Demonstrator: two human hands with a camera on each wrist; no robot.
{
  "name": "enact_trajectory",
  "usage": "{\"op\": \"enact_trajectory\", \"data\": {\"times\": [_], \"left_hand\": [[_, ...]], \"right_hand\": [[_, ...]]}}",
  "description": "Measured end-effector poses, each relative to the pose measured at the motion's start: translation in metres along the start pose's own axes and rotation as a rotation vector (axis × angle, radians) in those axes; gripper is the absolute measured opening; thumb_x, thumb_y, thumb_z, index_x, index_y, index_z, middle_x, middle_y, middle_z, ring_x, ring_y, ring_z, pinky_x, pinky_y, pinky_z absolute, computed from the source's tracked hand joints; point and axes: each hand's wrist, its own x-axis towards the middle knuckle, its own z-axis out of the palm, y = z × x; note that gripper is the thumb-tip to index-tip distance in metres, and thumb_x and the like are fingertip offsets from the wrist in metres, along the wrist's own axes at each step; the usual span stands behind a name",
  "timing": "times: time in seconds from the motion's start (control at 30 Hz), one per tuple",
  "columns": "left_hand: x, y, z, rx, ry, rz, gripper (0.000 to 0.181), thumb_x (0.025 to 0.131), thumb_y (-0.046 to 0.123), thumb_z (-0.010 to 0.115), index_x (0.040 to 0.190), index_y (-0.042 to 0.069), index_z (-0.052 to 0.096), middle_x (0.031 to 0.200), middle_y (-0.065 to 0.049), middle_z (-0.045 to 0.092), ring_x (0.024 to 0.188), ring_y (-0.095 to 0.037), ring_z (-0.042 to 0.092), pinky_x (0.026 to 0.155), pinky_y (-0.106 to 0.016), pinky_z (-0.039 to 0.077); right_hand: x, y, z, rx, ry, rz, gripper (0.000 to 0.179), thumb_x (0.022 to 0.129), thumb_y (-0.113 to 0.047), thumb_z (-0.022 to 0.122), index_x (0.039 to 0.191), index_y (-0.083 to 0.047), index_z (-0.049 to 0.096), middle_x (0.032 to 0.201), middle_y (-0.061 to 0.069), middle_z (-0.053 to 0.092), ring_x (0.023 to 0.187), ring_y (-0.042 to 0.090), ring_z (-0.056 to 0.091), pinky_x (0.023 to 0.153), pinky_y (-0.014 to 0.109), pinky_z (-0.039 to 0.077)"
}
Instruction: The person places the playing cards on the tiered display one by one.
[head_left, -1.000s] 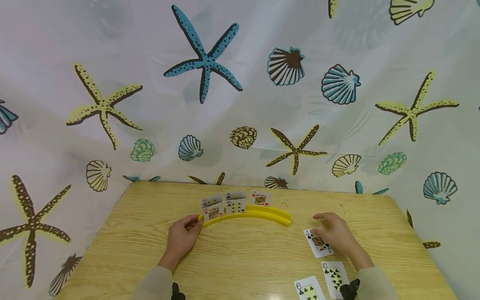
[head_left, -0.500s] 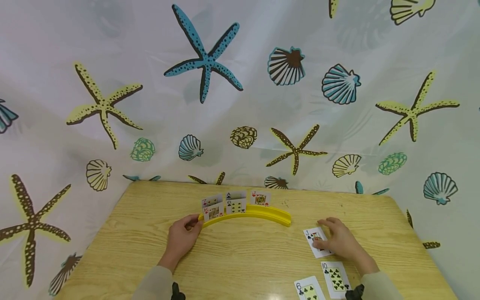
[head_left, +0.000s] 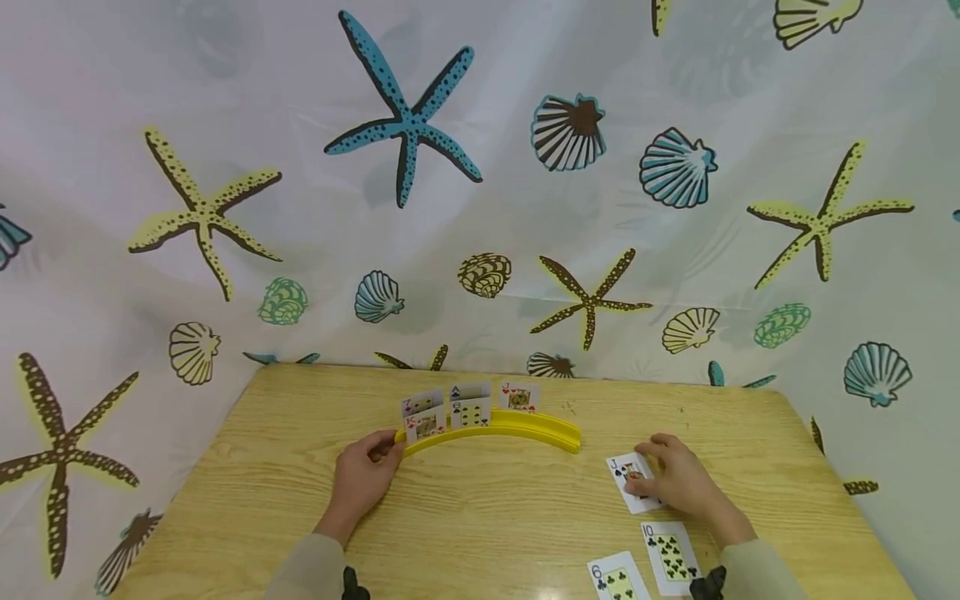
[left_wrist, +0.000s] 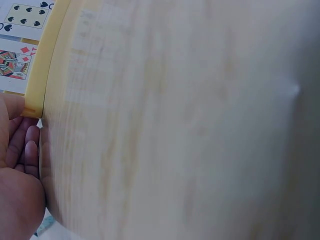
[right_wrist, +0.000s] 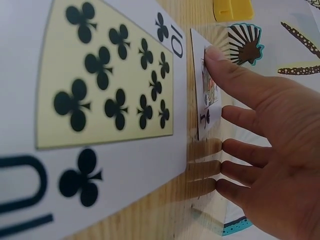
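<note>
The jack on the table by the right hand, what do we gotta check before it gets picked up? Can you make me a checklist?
1. Jack face up on the table: ok.
2. Jack apart from the ten of clubs: ok, there's a gap.
3. Right hand at the jack: ok, its thumb is on the card.
4. Jack pinched firmly: cannot tell.
5. Left hand steadying the yellow holder: ok, it grips the left end.

Cards (head_left: 426, 423) stand in the holder (head_left: 536, 424), far on the table (head_left: 487, 517); nearer, to its right, lies the jack of spades (head_left: 627, 471), and nearest the ten (head_left: 670, 558), with the six (head_left: 619, 581) at its left.
</note>
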Motion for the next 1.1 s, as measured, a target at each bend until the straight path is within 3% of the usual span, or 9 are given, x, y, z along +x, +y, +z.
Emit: {"op": "enact_trajectory", "data": {"times": [0.33,0.47,0.6,0.87,1.1], "left_hand": [[-0.001,0.001,-0.001,0.003,-0.004,-0.001,0.029,0.101,0.017,0.072,0.127,0.005,0.076,0.108,-0.011,0.079,0.092,-0.018,0.071,0.081,-0.026,0.055],[-0.001,0.002,-0.002,0.003,-0.008,-0.005,0.029,0.101,0.017,0.072,0.128,0.004,0.076,0.108,-0.012,0.079,0.092,-0.019,0.071,0.081,-0.026,0.054],[-0.002,0.003,-0.002,0.007,-0.008,-0.01,0.029,0.101,0.017,0.072,0.127,0.004,0.076,0.108,-0.012,0.079,0.092,-0.018,0.07,0.082,-0.027,0.054],[-0.001,0.003,-0.002,0.013,0.0,-0.009,0.029,0.101,0.017,0.072,0.127,0.004,0.076,0.108,-0.012,0.079,0.091,-0.018,0.07,0.081,-0.026,0.054],[0.0,0.0,-0.001,0.012,-0.009,-0.016,0.03,0.101,0.018,0.072,0.128,0.005,0.076,0.108,-0.011,0.079,0.092,-0.018,0.07,0.082,-0.027,0.054]], "right_hand": [[0.002,-0.003,0.001,0.02,0.029,0.022,0.064,0.083,-0.031,0.092,0.13,0.002,0.063,0.14,0.029,0.059,0.131,0.049,0.057,0.108,0.064,0.045],[0.004,-0.006,0.0,0.038,0.032,0.054,0.063,0.082,-0.028,0.093,0.128,0.002,0.061,0.118,0.019,0.067,0.103,0.031,0.064,0.09,0.05,0.056],[0.006,-0.008,-0.001,0.039,0.037,0.07,0.059,0.084,-0.024,0.092,0.126,0.0,0.058,0.104,0.013,0.067,0.085,0.021,0.058,0.073,0.037,0.053],[0.007,-0.012,-0.004,0.046,0.085,-0.006,0.03,0.093,0.0,0.075,0.117,-0.002,0.057,0.1,0.014,0.066,0.083,0.021,0.058,0.071,0.035,0.049],[0.009,-0.021,-0.011,0.121,0.123,-0.044,0.026,0.097,0.005,0.067,0.12,-0.001,0.057,0.1,0.014,0.067,0.085,0.022,0.063,0.073,0.036,0.052]]}}
